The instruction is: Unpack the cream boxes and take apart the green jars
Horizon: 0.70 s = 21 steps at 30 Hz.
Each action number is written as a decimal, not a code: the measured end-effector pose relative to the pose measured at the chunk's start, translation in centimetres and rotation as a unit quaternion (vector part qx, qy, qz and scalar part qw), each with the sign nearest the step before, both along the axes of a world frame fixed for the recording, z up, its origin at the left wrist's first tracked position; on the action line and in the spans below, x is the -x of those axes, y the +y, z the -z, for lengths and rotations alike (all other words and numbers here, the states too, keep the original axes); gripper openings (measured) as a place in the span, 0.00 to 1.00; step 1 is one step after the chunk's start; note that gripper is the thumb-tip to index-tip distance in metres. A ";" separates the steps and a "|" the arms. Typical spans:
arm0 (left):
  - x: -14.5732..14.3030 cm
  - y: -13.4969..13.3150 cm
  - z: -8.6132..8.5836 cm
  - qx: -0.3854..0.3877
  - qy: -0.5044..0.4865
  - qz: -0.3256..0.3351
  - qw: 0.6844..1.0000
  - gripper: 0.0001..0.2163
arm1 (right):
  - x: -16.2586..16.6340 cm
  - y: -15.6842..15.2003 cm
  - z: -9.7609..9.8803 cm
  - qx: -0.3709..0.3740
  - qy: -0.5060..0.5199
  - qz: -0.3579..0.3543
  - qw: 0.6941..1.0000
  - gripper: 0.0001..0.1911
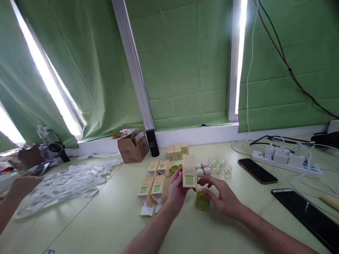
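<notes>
Clearly your left hand (176, 190) held the small box (189, 171) upright, thumb on the near face and fingers curled behind it, so the green label faced you. Your right hand (221, 197) sat just beside it, half curled, fingertips close to the box's lower right corner and arched over the little green jar (203, 200) that stood on the table (106, 225) under your palm — whether the fingers actually touched the jar or the box, I could not tell.

To do this well, I judged that the box needed a firm but light hold: it was thin card, and a hard squeeze would have dented its walls. Keeping it upright and close above the jar looked right, since the two had to stay lined up. The jar seemed smooth and slippery, so a grip around its sides rather than its rim would have been safer.

Just left of your left hand lay a cluster of similar boxes (153, 187), some tipped over with flaps open — easy to knock with your wrist. Beyond your hands stood three more closed boxes (177, 151) and a few clear jars (219, 167). A phone (257, 170) lay well to the right. Another person's hand (22, 185) worked far to your left.
</notes>
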<state>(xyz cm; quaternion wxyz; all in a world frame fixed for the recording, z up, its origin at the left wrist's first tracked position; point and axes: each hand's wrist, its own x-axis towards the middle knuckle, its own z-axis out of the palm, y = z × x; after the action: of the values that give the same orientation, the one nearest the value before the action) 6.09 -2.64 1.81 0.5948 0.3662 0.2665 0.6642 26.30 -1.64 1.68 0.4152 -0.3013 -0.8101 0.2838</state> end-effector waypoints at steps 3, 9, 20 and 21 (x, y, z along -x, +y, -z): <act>-0.3 -0.2 0.0 0.009 0.031 -0.014 0.999 0.23 | 0.2 0.4 -0.3 0.061 0.095 0.010 0.994 0.17; -0.9 -0.7 -0.4 -0.003 0.128 -0.040 0.991 0.24 | 0.7 1.2 0.1 0.165 0.157 -0.032 0.973 0.29; -1.2 -1.4 -1.3 -0.091 0.174 -0.071 0.978 0.22 | 0.9 0.9 -0.8 0.269 0.283 -0.040 0.920 0.30; -1.2 -1.4 -1.2 -0.098 0.176 -0.072 0.977 0.22 | 0.9 1.1 -0.7 0.270 0.288 -0.022 0.919 0.30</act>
<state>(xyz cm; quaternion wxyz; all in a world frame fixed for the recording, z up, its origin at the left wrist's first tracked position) 7.25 -4.05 2.99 0.4497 0.5141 0.3264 0.6534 25.39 -0.51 2.34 0.5273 -0.2891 -0.5545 0.5752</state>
